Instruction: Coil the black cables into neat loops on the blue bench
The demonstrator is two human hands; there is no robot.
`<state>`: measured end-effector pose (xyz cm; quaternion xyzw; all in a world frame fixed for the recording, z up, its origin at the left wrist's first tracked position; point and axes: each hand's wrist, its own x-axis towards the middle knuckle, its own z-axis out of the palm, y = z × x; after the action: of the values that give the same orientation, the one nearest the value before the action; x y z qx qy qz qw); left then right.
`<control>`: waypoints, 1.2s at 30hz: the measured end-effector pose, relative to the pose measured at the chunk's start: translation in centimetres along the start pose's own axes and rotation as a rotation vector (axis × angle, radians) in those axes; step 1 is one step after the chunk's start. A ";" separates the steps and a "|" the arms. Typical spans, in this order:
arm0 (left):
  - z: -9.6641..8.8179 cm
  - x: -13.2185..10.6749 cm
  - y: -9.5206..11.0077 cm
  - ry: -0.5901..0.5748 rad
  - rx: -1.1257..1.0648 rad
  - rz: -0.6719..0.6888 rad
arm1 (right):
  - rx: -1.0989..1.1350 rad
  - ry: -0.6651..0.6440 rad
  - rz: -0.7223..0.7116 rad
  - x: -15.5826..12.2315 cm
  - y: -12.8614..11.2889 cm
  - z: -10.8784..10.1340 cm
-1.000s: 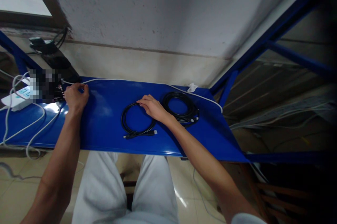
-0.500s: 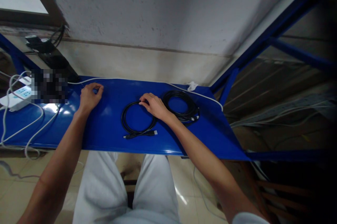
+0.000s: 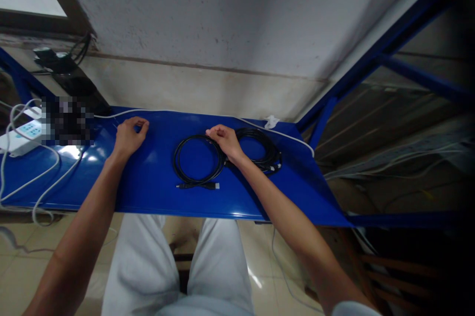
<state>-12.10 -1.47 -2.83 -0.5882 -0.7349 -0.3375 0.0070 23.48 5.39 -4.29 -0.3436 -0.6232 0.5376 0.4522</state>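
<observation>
A thin black cable coil [image 3: 178, 173] lies on the blue tabletop [image 3: 148, 190], with its two plug ends, one metallic, at the near side. My right hand [image 3: 227, 142] is over the coil's upper right edge. Its fingers are loosely curled and apart, with no cable visibly gripped; whether they touch the coil I cannot tell. Partly behind that hand sits a thicker bundle of black cable [image 3: 273, 154] with pale plugs. Well to the left, my left hand [image 3: 129, 134] rests on the tabletop, thumb and fingers apart and nothing between them.
A white power strip [image 3: 23, 137] with looping white cords is at the left, beside a blurred-out dark object [image 3: 70, 123]. A white cable [image 3: 166, 110] runs along the back edge. Crumpled white paper [image 3: 271, 121] lies at the back right, near a blue frame post [image 3: 322, 120].
My right hand has moved right and slightly up, its fingers loosening from the thin coil's top. The coil lies slightly farther right and looks rounder. My left hand has barely moved.
</observation>
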 end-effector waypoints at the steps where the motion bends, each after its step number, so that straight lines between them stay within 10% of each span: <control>1: 0.0 0.0 0.1 -0.011 0.000 -0.008 | 0.041 0.004 0.025 0.0 -0.1 0.0; 17: 0.4 -0.2 0.6 -0.007 -0.100 0.100 | 0.114 0.032 0.015 -0.2 -1.0 0.2; 29: 2.8 -2.6 12.8 -0.381 -0.672 0.501 | 0.202 -0.070 0.080 -1.2 -2.4 1.5; 36: 4.6 -1.1 12.9 -0.333 -0.623 0.558 | 0.181 -0.013 0.087 -0.9 -2.0 0.8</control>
<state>1.27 0.92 -0.58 -0.7841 -0.4028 -0.4286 -0.1981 23.16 3.95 -2.52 -0.3247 -0.5594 0.6130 0.4536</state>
